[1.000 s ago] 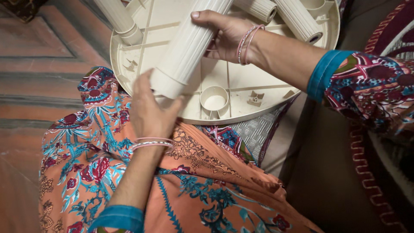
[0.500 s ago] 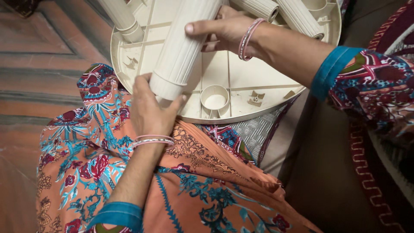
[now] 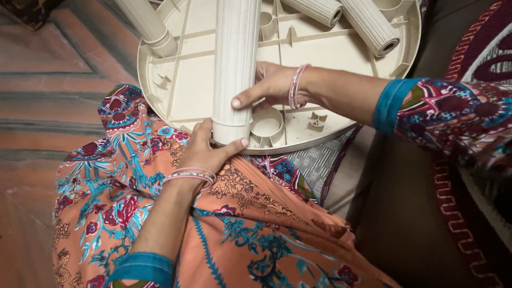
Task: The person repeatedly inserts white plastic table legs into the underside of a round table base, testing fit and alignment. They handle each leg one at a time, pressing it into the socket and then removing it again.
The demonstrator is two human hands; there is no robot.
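A round cream plastic tabletop [image 3: 320,48] lies upside down across the person's lap, its ribbed underside facing up and its near rim resting on orange floral cloth [image 3: 240,229]. Three fluted cream legs sit on it at the far side: one [image 3: 146,24] at the far left rim, two more [image 3: 368,24] lying toward the far right. A fourth fluted leg [image 3: 234,64] runs from the tabletop's far edge down to its near rim, its lower end just left of an open round socket [image 3: 268,124] (moulded into the underside). The right hand [image 3: 269,85] grips this leg from the right, thumb pressed on the ribs. The left hand [image 3: 205,152] cups the leg's lower end from below, fingers and thumb wrapped around it.
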